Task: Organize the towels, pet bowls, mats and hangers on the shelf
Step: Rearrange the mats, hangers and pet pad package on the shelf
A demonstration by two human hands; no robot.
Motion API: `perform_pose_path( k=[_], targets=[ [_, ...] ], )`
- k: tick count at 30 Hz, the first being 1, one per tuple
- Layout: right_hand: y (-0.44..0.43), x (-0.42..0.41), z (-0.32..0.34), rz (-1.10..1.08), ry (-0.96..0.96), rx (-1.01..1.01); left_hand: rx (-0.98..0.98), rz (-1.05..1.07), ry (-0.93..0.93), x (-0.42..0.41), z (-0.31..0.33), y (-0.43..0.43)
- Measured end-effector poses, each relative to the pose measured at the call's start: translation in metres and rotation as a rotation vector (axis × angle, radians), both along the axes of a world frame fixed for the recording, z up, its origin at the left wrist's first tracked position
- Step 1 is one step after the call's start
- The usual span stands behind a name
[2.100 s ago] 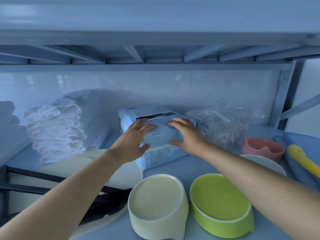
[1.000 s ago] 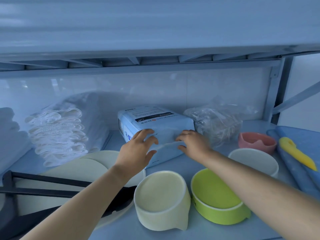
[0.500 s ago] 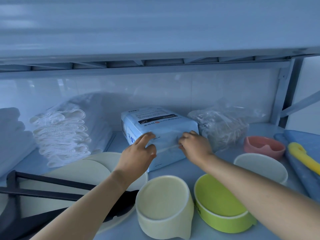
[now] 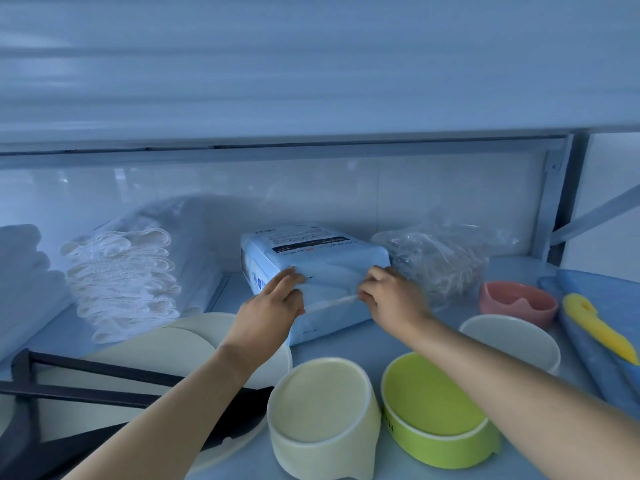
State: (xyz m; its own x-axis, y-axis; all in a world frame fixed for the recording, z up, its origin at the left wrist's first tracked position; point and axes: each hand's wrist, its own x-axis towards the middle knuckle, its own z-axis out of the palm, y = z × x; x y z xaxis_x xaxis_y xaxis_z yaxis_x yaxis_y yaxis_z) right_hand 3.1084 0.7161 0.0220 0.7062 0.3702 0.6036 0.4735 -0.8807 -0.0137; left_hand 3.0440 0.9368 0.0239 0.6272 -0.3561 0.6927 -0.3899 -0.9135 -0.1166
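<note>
A light blue plastic-wrapped pack [image 4: 322, 268] lies in the middle of the shelf [image 4: 433, 313], its label on top. My left hand [image 4: 268, 313] pinches the pack's front wrapping at its left side. My right hand [image 4: 391, 296] pinches the same front seam at its right side. In front stand a cream pet bowl [image 4: 322, 417], upside down, and a green bowl [image 4: 433, 407]. A white bowl [image 4: 509, 341] and a pink bowl [image 4: 516, 299] sit to the right. Stacked white towels in clear wrap [image 4: 128, 268] lie at the left.
A clear bag of hangers [image 4: 440, 254] lies right of the pack. Black hangers [image 4: 86, 386] rest on pale round mats [image 4: 183, 341] at the front left. Blue rolled mats [image 4: 602, 317] with a yellow tool [image 4: 599, 323] fill the right edge. More folded towels [image 4: 20, 271] are far left.
Both hands slid from the pack's top down to its front face and now pinch the wrapping there. The view has dropped, so more of the upper shelf shows.
</note>
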Motion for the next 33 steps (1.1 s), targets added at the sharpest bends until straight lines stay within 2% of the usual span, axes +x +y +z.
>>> perform_pose_path(
  k=[8,14,17,23,28,33],
  targets=[
    [-0.007,-0.026,0.037,0.182,-0.389,0.304,-0.094,-0.092,-0.225,-0.021,0.057,-0.011],
    [-0.013,-0.024,0.026,0.32,-0.315,0.047,-0.252,-0.137,-0.291,-0.02,0.081,-0.002],
    [-0.006,-0.017,0.03,0.26,-0.387,-0.075,-0.267,-0.144,-0.311,-0.013,0.084,0.007],
    [0.018,-0.007,0.039,0.156,-0.534,-0.078,-0.379,-0.176,-0.246,-0.005,0.084,0.024],
    [0.031,-0.004,0.044,0.18,-0.576,-0.07,-0.24,-0.199,-0.214,-0.009,0.062,0.039],
    [0.037,-0.004,0.047,0.17,-0.596,-0.063,-0.127,-0.112,-0.142,-0.006,0.042,0.049]
  ],
)
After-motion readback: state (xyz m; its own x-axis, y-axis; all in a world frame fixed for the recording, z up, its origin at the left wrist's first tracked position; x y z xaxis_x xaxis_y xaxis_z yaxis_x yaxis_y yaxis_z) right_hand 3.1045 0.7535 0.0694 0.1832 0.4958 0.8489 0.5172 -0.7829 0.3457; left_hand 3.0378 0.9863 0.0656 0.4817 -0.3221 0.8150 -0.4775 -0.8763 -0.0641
